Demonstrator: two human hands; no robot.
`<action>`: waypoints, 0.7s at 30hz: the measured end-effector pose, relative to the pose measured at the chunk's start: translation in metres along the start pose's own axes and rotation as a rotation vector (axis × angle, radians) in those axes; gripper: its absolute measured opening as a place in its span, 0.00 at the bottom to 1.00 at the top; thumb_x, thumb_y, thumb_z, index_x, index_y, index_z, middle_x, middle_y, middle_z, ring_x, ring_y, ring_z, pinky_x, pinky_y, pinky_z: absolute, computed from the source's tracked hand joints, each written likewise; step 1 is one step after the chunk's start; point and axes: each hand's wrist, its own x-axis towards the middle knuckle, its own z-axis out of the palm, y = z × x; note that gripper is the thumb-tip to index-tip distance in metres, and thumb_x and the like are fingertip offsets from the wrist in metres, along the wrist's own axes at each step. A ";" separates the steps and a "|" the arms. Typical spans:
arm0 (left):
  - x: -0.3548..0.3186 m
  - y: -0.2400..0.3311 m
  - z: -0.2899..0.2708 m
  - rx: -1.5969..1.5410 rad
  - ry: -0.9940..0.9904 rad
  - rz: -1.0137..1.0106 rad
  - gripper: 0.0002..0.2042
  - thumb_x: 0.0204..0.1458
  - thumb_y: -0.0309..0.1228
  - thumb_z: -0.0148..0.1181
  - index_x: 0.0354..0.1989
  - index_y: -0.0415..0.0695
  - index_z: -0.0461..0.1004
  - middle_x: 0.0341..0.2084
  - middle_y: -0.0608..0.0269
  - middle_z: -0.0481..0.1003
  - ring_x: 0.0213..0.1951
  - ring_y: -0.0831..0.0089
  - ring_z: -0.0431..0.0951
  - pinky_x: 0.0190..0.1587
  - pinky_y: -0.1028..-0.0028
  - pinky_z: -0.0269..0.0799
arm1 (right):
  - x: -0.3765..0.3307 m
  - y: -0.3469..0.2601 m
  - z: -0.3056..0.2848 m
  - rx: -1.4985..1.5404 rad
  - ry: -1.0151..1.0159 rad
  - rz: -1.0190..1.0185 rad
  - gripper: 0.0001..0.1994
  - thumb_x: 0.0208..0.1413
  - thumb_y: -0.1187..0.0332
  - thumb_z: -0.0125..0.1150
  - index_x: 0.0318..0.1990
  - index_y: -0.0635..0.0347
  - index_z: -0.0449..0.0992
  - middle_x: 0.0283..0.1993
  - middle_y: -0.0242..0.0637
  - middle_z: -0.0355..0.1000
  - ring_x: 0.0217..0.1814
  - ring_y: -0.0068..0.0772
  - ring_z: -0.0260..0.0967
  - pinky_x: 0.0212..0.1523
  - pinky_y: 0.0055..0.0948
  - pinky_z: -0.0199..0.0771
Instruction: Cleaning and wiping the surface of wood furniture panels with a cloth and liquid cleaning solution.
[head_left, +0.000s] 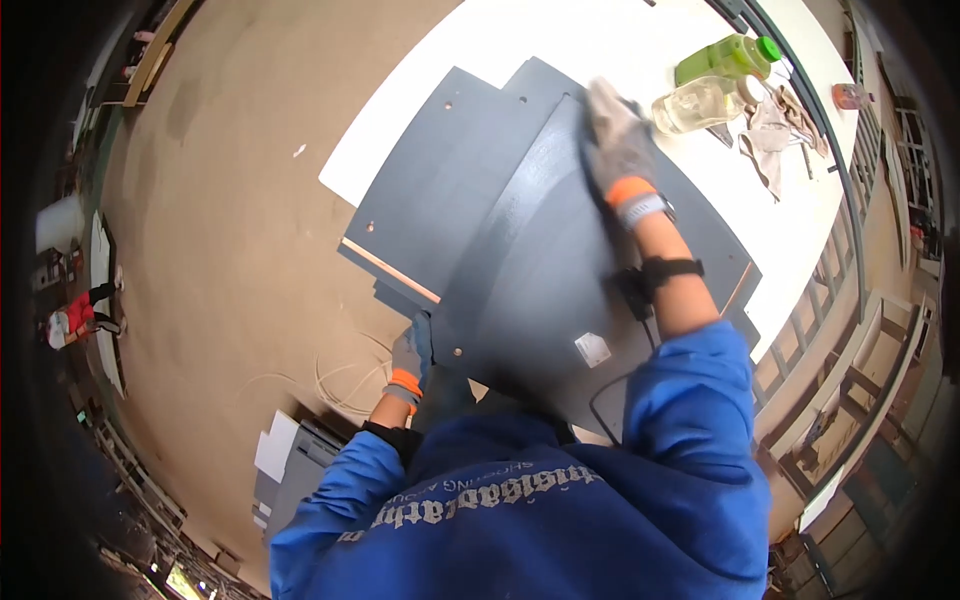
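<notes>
Left hand (408,357) grips the near edge of the dark grey panel (540,270).
Right hand (617,135), gloved, presses flat on that panel's far end; beyond it on the white surface (500,40) lie a clear bottle (700,103), green bottle (728,56) and rag (770,135).

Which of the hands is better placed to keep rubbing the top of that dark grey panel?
The right hand, probably. It lies flat in its glove on the far part of the top grey panel, near the bottles. The left hand is at the panel's near edge, seemingly steadying it.
</notes>
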 end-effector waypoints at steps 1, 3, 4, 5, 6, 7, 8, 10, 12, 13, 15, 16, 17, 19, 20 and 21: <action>0.002 -0.008 -0.006 -0.007 0.007 0.006 0.23 0.61 0.48 0.46 0.39 0.36 0.76 0.26 0.68 0.74 0.29 0.81 0.69 0.31 0.78 0.67 | -0.008 0.007 -0.020 0.141 -0.146 0.144 0.26 0.53 0.62 0.53 0.60 0.59 0.62 0.61 0.54 0.60 0.65 0.50 0.55 0.67 0.42 0.50; 0.017 -0.028 -0.009 -0.003 -0.002 -0.011 0.22 0.63 0.44 0.44 0.42 0.34 0.75 0.29 0.63 0.76 0.30 0.75 0.72 0.34 0.74 0.69 | -0.046 0.051 -0.017 -0.066 0.105 0.068 0.30 0.53 0.65 0.52 0.63 0.64 0.56 0.60 0.52 0.61 0.65 0.46 0.56 0.66 0.38 0.52; 0.022 -0.038 -0.010 -0.013 -0.001 -0.006 0.22 0.63 0.44 0.44 0.42 0.34 0.75 0.29 0.63 0.76 0.30 0.75 0.72 0.34 0.74 0.69 | -0.050 0.049 -0.017 -0.069 0.109 0.058 0.30 0.53 0.65 0.52 0.63 0.64 0.56 0.60 0.52 0.61 0.65 0.46 0.56 0.66 0.38 0.52; 0.025 -0.044 -0.014 0.067 -0.009 0.110 0.21 0.63 0.42 0.43 0.44 0.34 0.74 0.31 0.59 0.77 0.32 0.72 0.73 0.36 0.73 0.69 | -0.053 0.040 -0.016 -0.115 0.109 0.078 0.31 0.53 0.64 0.52 0.64 0.66 0.54 0.60 0.51 0.62 0.64 0.46 0.57 0.65 0.38 0.53; 0.027 -0.051 -0.018 0.150 -0.015 0.226 0.20 0.63 0.40 0.42 0.46 0.34 0.74 0.33 0.54 0.78 0.34 0.69 0.75 0.38 0.72 0.70 | -0.055 0.029 -0.013 -0.159 0.110 0.100 0.32 0.53 0.64 0.52 0.64 0.69 0.51 0.60 0.51 0.62 0.64 0.45 0.58 0.65 0.39 0.54; 0.026 -0.045 -0.017 0.155 -0.038 0.235 0.20 0.63 0.40 0.42 0.46 0.34 0.74 0.33 0.54 0.78 0.34 0.69 0.75 0.38 0.72 0.70 | -0.044 0.007 -0.008 0.133 0.221 0.177 0.30 0.51 0.74 0.50 0.64 0.68 0.53 0.55 0.55 0.65 0.57 0.49 0.63 0.62 0.33 0.59; 0.019 -0.032 -0.016 0.285 -0.030 0.232 0.19 0.63 0.39 0.42 0.47 0.35 0.73 0.36 0.50 0.77 0.37 0.65 0.76 0.41 0.69 0.69 | -0.032 -0.011 0.009 0.024 0.175 0.163 0.30 0.52 0.72 0.49 0.65 0.68 0.52 0.60 0.54 0.61 0.59 0.48 0.62 0.63 0.34 0.57; 0.010 -0.013 -0.015 0.419 -0.042 0.247 0.19 0.63 0.39 0.41 0.49 0.37 0.73 0.39 0.46 0.77 0.41 0.60 0.77 0.44 0.66 0.69 | 0.004 -0.041 0.030 -0.130 0.056 0.105 0.32 0.58 0.55 0.41 0.66 0.66 0.50 0.67 0.52 0.54 0.72 0.50 0.44 0.70 0.47 0.33; 0.009 -0.005 -0.017 0.689 0.013 0.347 0.26 0.62 0.48 0.40 0.48 0.36 0.73 0.42 0.50 0.77 0.41 0.56 0.77 0.46 0.64 0.70 | 0.010 -0.065 0.028 -0.304 -0.193 0.170 0.35 0.61 0.48 0.32 0.69 0.63 0.46 0.74 0.48 0.37 0.77 0.47 0.29 0.72 0.46 0.20; 0.004 0.006 -0.013 0.699 -0.009 0.359 0.26 0.62 0.48 0.40 0.48 0.36 0.73 0.42 0.50 0.77 0.41 0.56 0.77 0.46 0.64 0.70 | 0.003 -0.052 0.030 -0.272 -0.140 0.073 0.35 0.60 0.48 0.34 0.68 0.63 0.47 0.73 0.48 0.40 0.76 0.46 0.31 0.72 0.46 0.22; -0.005 0.026 -0.008 0.966 0.037 0.347 0.25 0.62 0.48 0.38 0.46 0.38 0.74 0.40 0.43 0.76 0.44 0.44 0.74 0.46 0.57 0.69 | -0.018 -0.014 0.023 -0.228 -0.120 0.083 0.34 0.59 0.50 0.37 0.68 0.63 0.48 0.73 0.48 0.42 0.76 0.44 0.32 0.73 0.45 0.24; -0.006 0.031 -0.007 0.980 0.042 0.335 0.27 0.61 0.51 0.37 0.45 0.38 0.75 0.38 0.43 0.76 0.42 0.43 0.75 0.44 0.57 0.69 | -0.035 0.014 0.023 -0.241 -0.070 0.154 0.33 0.59 0.52 0.38 0.68 0.63 0.49 0.72 0.49 0.43 0.76 0.44 0.32 0.73 0.45 0.24; -0.009 0.030 -0.010 0.996 0.028 0.339 0.27 0.61 0.51 0.37 0.45 0.38 0.75 0.38 0.43 0.76 0.42 0.43 0.75 0.44 0.57 0.69 | -0.059 0.043 0.023 -0.248 -0.029 0.220 0.32 0.59 0.53 0.38 0.68 0.63 0.50 0.72 0.49 0.44 0.76 0.43 0.32 0.73 0.45 0.24; -0.013 0.026 -0.014 0.945 0.115 0.312 0.28 0.61 0.52 0.36 0.44 0.38 0.75 0.38 0.42 0.76 0.42 0.43 0.75 0.45 0.57 0.69 | -0.096 0.081 -0.039 -0.129 -0.205 0.473 0.29 0.60 0.56 0.38 0.65 0.65 0.54 0.69 0.51 0.51 0.73 0.48 0.44 0.71 0.43 0.38; -0.004 0.025 -0.011 0.862 0.063 0.177 0.27 0.61 0.50 0.36 0.44 0.38 0.75 0.38 0.40 0.75 0.41 0.42 0.74 0.44 0.57 0.69 | -0.148 0.155 -0.029 -0.452 0.041 0.385 0.27 0.60 0.56 0.39 0.61 0.66 0.58 0.64 0.53 0.56 0.67 0.50 0.52 0.66 0.43 0.47; -0.003 0.034 -0.003 0.878 0.038 0.203 0.27 0.61 0.50 0.36 0.44 0.38 0.75 0.38 0.40 0.75 0.41 0.42 0.74 0.44 0.57 0.69 | -0.191 0.212 -0.009 -0.772 0.278 0.294 0.25 0.60 0.57 0.40 0.58 0.67 0.61 0.59 0.54 0.62 0.61 0.52 0.60 0.62 0.42 0.57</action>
